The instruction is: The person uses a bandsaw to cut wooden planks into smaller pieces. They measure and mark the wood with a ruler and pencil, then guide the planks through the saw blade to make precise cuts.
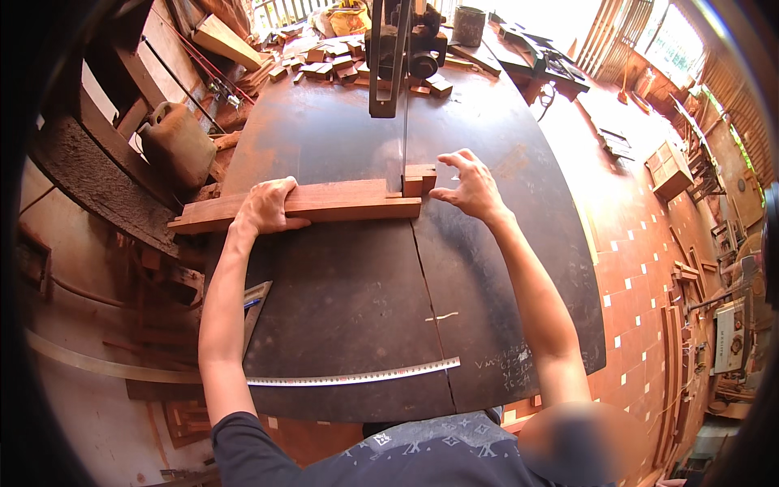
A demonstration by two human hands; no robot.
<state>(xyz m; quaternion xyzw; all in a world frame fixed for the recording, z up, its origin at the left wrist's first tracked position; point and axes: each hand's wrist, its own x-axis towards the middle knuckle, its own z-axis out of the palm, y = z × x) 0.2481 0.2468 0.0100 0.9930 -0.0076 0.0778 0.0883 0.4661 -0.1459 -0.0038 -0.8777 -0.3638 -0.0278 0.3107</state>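
Beam (341, 213) comes first from the left: reddish wood, flat on the dark saw table (341, 300), long axis running across, roughly square to the table slot (428, 284). Left hand (264, 205) is clamped over it a bit left of mid-length, thumb along the near side, fingers over the top (can't see how far they wrap behind). From that grip the longer part of the beam lies to the right, its end at the blade (405, 138), stepped top just left of it. Key relation, my read: beam end against blade, with the left hand the only one on the beam and well apart from the blade. Right of the blade, small wood block (414, 186) sits close by the beam's end; can't tell if they touch. Right hand (473, 188) is nearer to that block, just right of it, thumb and fingers spread wide, nothing held, gap facing left; thumb-tip contact unclear
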